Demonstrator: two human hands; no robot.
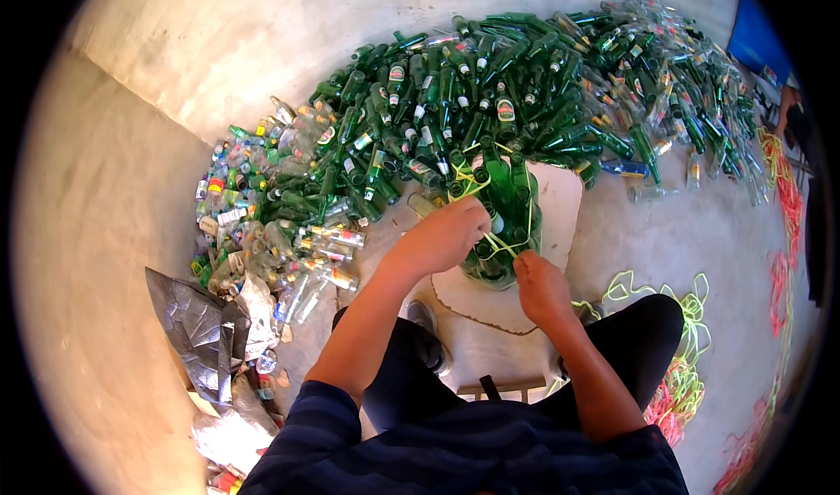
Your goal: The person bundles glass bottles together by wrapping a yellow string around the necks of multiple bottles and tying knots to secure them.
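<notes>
Several green glass bottles [502, 193] stand upright in a tight bundle on a pale, rough-edged board [558, 206]. Yellow-green plastic twine [530, 213] runs around the bundle and across its bottle necks. At the near left side of the bundle, my left hand [453, 232] is closed on the twine. My right hand [539, 285] pinches another stretch of it at the near right edge. Between the two hands the strands cross and look taut. The fingertips of my left hand are partly hidden from above.
A large heap of loose green and clear bottles [446, 94] curves behind the bundle. Small bottles and a black sheet [197, 331] lie left. Tangled yellow and pink twine [682, 377] is on the floor right. A person's arm [785, 107] shows at the far right.
</notes>
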